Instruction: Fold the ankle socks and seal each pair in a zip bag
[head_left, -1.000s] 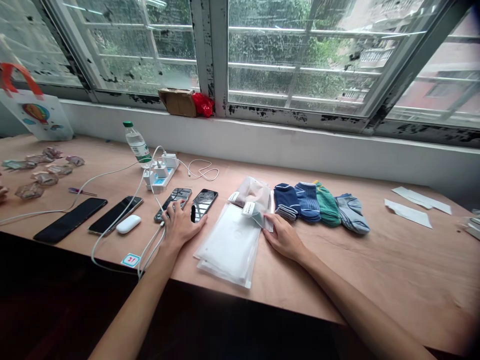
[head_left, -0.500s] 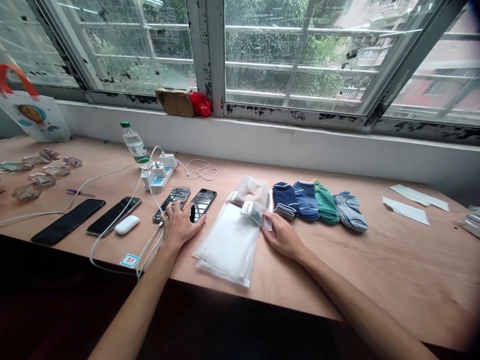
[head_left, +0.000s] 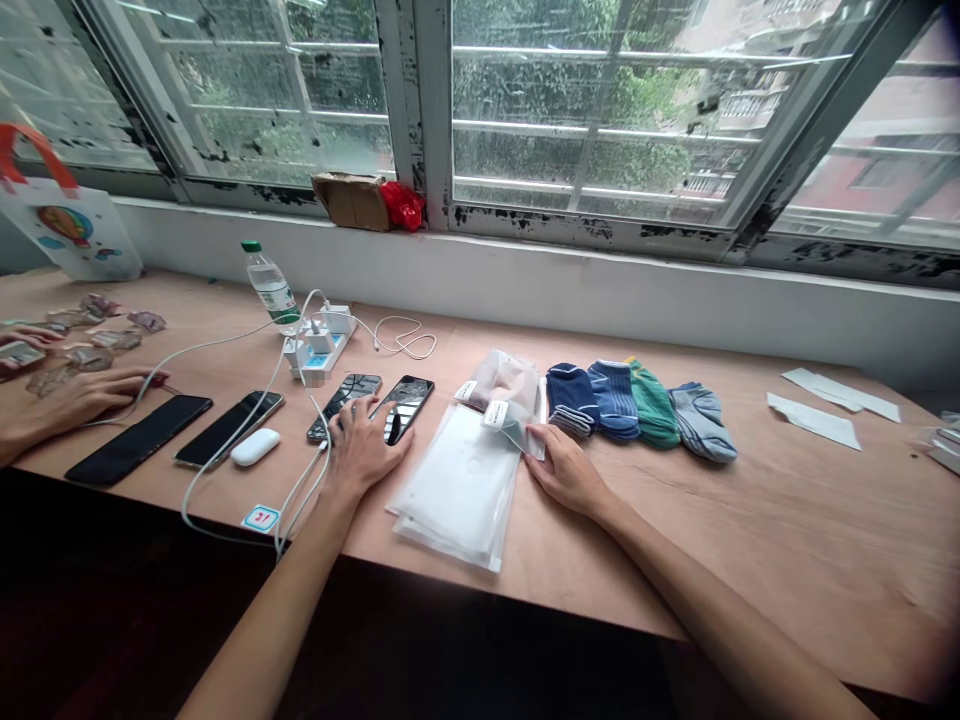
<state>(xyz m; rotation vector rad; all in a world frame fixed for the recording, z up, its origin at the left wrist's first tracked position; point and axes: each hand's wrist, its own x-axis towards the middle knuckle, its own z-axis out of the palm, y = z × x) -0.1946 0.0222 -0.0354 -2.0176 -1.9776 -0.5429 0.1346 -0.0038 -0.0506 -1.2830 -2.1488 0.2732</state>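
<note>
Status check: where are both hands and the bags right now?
Left hand flat on two phones. Right hand touching clear bags, gripping nothing. Socks alongside, nothing blocking.

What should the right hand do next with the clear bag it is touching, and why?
Probably pinch and lift the small clear plastic bag. The right hand lies flat at its near edge, fingers open with no grip yet, while the left hand rests on the black smartphones. The bag lies on the stack of frosted plastic bags.
</note>
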